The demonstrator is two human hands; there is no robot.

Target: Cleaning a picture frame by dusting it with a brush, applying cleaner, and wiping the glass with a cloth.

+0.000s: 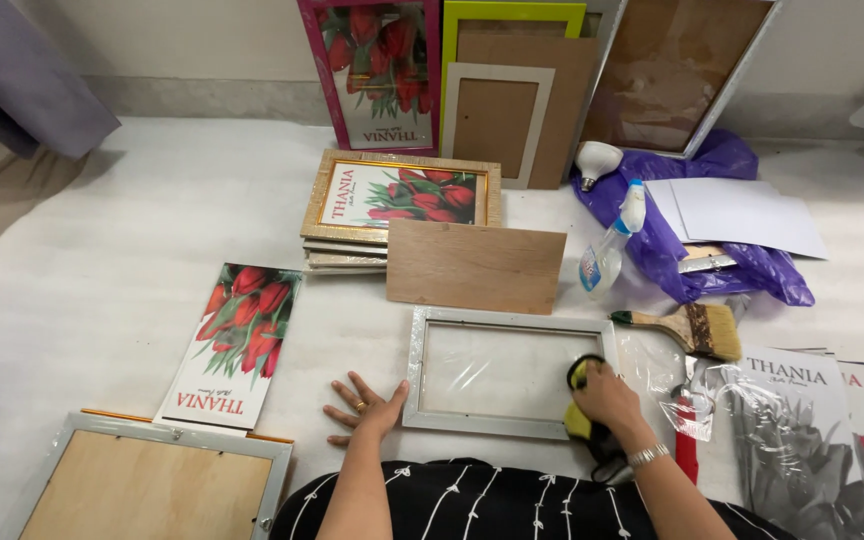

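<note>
A person's right hand point(607, 393) presses a yellow-and-black cleaning cloth point(579, 400) against the right edge of a silver rectangular picture frame with clear glazing point(500, 372), fingers closed over the cloth. The left hand point(364, 408) lies flat, fingers spread and holding nothing, on the white tabletop point(102, 270) just beside the frame's left edge. A wooden-handled paintbrush point(687, 328) rests nearby, right of the frame.
</note>
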